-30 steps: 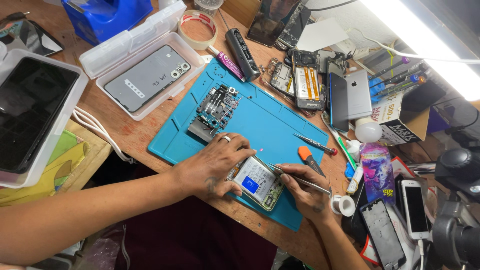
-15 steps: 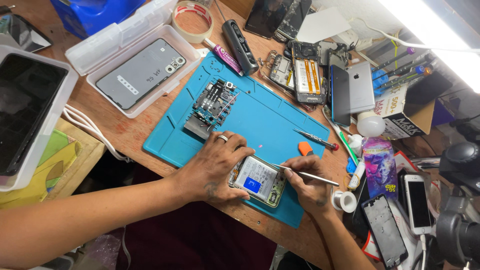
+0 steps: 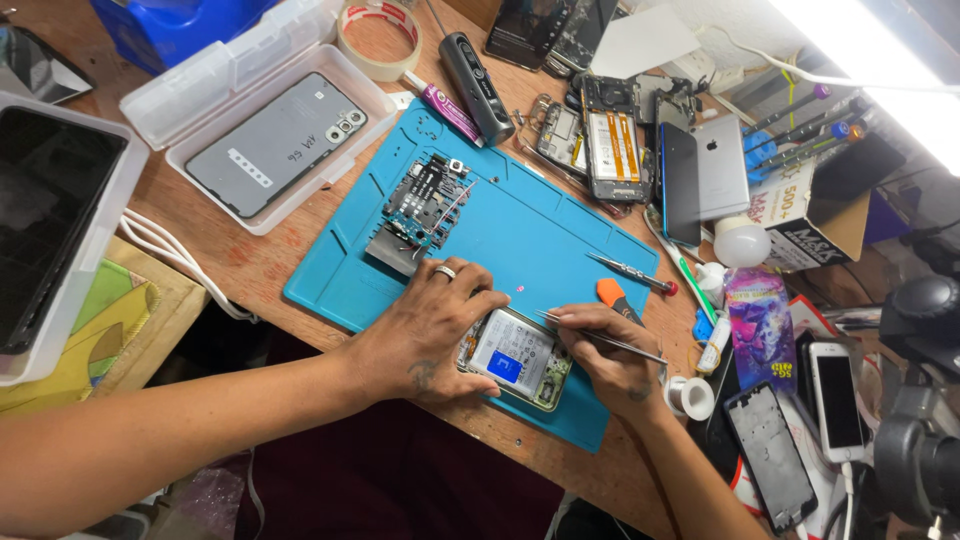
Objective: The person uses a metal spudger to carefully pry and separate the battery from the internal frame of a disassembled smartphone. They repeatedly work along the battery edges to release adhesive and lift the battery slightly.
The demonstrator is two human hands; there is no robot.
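An opened phone [image 3: 520,358] with its battery showing lies at the near edge of a blue work mat [image 3: 530,225]. My left hand [image 3: 425,330], a ring on one finger, presses down on the phone's left side and holds it. My right hand [image 3: 605,352] grips metal tweezers [image 3: 600,337], whose tips point at the phone's upper right edge. A circuit board [image 3: 420,205] with a grey part lies on the mat just beyond my left hand.
A clear plastic box [image 3: 265,130] holds a grey phone back cover. A tape roll [image 3: 378,38], screwdriver [image 3: 632,272], orange tool [image 3: 612,293], solder reel [image 3: 690,397], dismantled phones [image 3: 610,140] and loose phones [image 3: 838,395] crowd the wooden bench. A white tray [image 3: 50,230] sits left.
The view has shifted slightly. My hands stay on the phone; the tweezers' tips have moved a little along its upper edge.
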